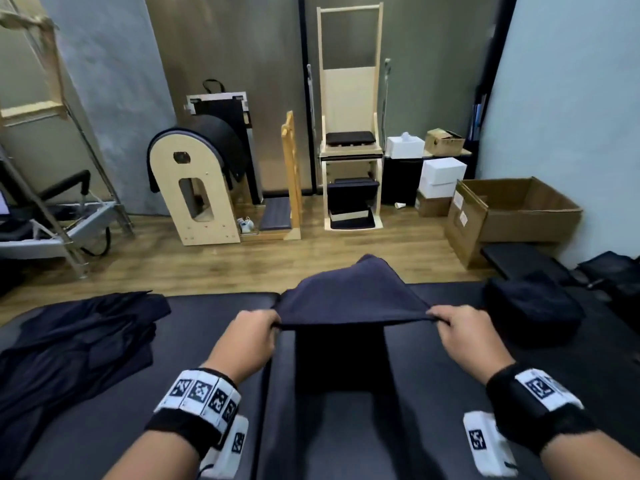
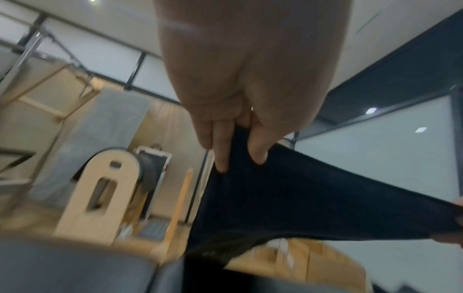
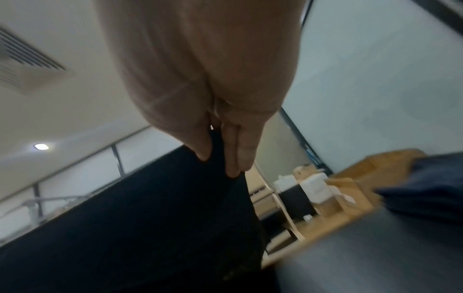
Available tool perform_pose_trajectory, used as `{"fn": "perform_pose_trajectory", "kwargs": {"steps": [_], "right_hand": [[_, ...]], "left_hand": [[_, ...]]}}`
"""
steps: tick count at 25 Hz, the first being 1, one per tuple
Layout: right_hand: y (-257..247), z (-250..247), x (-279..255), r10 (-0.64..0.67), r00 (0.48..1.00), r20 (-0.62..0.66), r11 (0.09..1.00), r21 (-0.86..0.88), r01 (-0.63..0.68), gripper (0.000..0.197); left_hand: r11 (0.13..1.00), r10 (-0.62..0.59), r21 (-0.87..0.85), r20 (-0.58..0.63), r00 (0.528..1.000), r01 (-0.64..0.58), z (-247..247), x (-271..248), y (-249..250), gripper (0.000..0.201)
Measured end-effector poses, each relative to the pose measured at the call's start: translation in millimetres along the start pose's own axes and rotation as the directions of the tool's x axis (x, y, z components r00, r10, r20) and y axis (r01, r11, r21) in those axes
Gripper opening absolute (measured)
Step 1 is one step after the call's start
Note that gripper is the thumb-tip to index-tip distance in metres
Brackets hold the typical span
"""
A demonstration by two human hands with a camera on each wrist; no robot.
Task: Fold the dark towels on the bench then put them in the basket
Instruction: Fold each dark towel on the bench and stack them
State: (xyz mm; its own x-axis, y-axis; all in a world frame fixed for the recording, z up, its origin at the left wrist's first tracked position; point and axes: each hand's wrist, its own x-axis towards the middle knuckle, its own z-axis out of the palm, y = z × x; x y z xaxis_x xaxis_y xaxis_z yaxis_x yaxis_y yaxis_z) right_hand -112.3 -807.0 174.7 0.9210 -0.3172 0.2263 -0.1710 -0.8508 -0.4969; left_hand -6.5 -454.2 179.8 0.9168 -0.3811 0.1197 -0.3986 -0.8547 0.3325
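Observation:
A dark navy towel [image 1: 349, 292] hangs stretched in the air above the black bench [image 1: 214, 341]. My left hand [image 1: 273, 322] pinches its near left corner and my right hand [image 1: 438, 315] pinches its near right corner. The far part of the cloth billows up. In the left wrist view the left hand [image 2: 238, 156] pinches the towel [image 2: 300, 198] between thumb and fingers. The right hand [image 3: 220, 160] grips the towel [image 3: 150, 218] the same way in the right wrist view. A pile of loose dark towels [image 1: 76, 341] lies on the bench's left end.
A dark rounded bundle [image 1: 530, 306] sits on the bench at right; I cannot tell if it is the basket. Beyond the bench are a wooden floor, an open cardboard box [image 1: 512, 213], white boxes [image 1: 441, 174] and wooden exercise equipment [image 1: 197, 188].

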Motion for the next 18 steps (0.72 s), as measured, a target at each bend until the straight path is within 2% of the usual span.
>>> {"fn": "perform_pose_trajectory", "kwargs": {"steps": [2, 4, 6, 8, 11, 13, 14, 15, 16, 18], "right_hand": [[31, 21, -43, 0.064, 0.983, 0.174, 0.997, -0.062, -0.054, 0.030], [51, 30, -75, 0.100, 0.935, 0.341, 0.991, -0.120, -0.063, 0.032], [59, 27, -94, 0.141, 0.855, 0.499, 0.982, -0.178, -0.059, 0.028], [61, 14, -101, 0.209, 0.747, 0.631, 0.976, -0.183, -0.119, 0.026], [59, -1, -100, 0.262, 0.609, 0.749, 0.961, -0.141, -0.240, 0.020], [59, -5, -93, 0.266, 0.555, 0.788, 0.957, -0.147, -0.251, 0.015], [57, -4, -87, 0.266, 0.542, 0.797, 0.957, -0.150, -0.249, 0.014], [56, -2, -82, 0.265, 0.542, 0.797, 0.957, -0.147, -0.251, 0.014], [55, 1, -72, 0.265, 0.557, 0.787, 0.957, -0.144, -0.252, 0.014], [53, 9, -51, 0.252, 0.632, 0.733, 0.964, -0.134, -0.228, 0.014]], "left_hand": [[0.997, -0.073, 0.033, 0.193, 0.978, 0.068, 39, -37, 1, 0.017], [0.994, -0.095, 0.077, 0.354, 0.930, 0.072, 60, -66, 9, 0.014], [0.993, -0.098, 0.099, 0.474, 0.875, 0.057, 69, -82, 16, 0.010], [0.994, -0.106, 0.089, 0.590, 0.800, 0.066, 69, -88, 21, 0.012], [0.997, -0.078, 0.052, 0.729, 0.680, 0.058, 64, -88, 29, 0.017], [0.998, -0.055, 0.016, 0.780, 0.623, 0.068, 61, -81, 30, 0.016], [0.997, -0.052, 0.010, 0.788, 0.613, 0.072, 61, -75, 28, 0.016], [0.997, -0.055, 0.008, 0.782, 0.621, 0.078, 61, -67, 26, 0.016], [0.996, -0.065, 0.007, 0.758, 0.649, 0.091, 59, -56, 23, 0.016], [0.995, -0.077, 0.002, 0.683, 0.727, 0.103, 56, -32, 19, 0.018]]}}
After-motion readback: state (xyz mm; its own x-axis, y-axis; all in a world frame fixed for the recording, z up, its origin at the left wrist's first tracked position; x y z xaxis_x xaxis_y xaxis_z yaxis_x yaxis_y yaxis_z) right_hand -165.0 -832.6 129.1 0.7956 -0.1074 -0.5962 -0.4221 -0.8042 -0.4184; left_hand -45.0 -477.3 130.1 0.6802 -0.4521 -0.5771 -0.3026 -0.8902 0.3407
